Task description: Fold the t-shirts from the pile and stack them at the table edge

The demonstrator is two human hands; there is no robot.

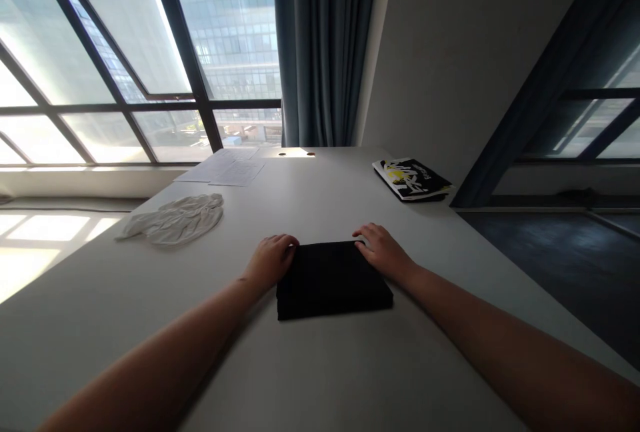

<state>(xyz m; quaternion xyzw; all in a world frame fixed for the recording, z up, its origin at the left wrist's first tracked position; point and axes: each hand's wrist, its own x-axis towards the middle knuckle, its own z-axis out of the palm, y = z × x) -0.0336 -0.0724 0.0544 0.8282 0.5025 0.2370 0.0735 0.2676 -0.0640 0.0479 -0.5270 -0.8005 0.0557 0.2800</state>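
A folded black cloth [333, 279] lies in a thick, flat rectangle on the white table, with layered edges along its near side. At its far left corner, my left hand [273, 259] has its fingers bent together around the corner. My right hand [383, 252] rests at the far right corner, its thumb against the cloth's edge and its fingers stretched and slightly apart. The undersides of both hands are hidden.
On the white table [310, 202], a crumpled white cloth [175, 219] lies left, behind it paper sheets [225, 169]. A black-and-yellow printed packet [413, 179] sits far right. Beyond stand windows [240, 25] and a dark blue curtain [325, 52].
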